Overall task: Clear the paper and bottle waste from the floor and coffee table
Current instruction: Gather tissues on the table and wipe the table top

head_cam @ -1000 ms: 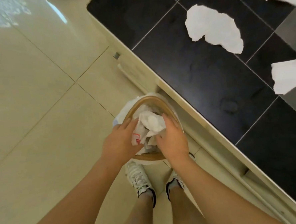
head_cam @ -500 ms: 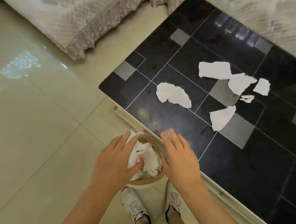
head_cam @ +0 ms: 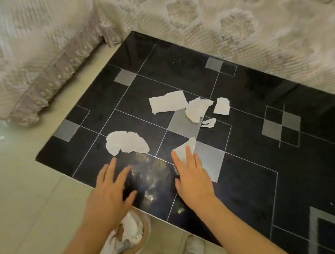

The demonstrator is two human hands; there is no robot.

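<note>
Several torn white paper scraps lie on the black glass coffee table point(head_cam: 245, 190). The largest near scrap point(head_cam: 126, 142) sits just beyond my left hand point(head_cam: 110, 193), which hovers open over the table's near edge. My right hand point(head_cam: 193, 176) is open with straight fingers, its fingertips over a smaller scrap point(head_cam: 183, 150). Further back lie a long scrap point(head_cam: 167, 104), a crumpled one point(head_cam: 197, 109), a small square one point(head_cam: 222, 106) and a tiny shred point(head_cam: 208, 122). A round bin point(head_cam: 129, 253) with crumpled paper stands on the floor below my left wrist.
A sofa with a lace-edged cover point(head_cam: 41, 71) runs along the far left and behind the table. Cream floor tiles point(head_cam: 30, 204) spread to the left. My shoe point(head_cam: 193, 249) shows beside the bin, under the table's edge.
Both hands have left the bin and reached forward over the table with fingers spread. The view has lifted from the bin to the table top.
</note>
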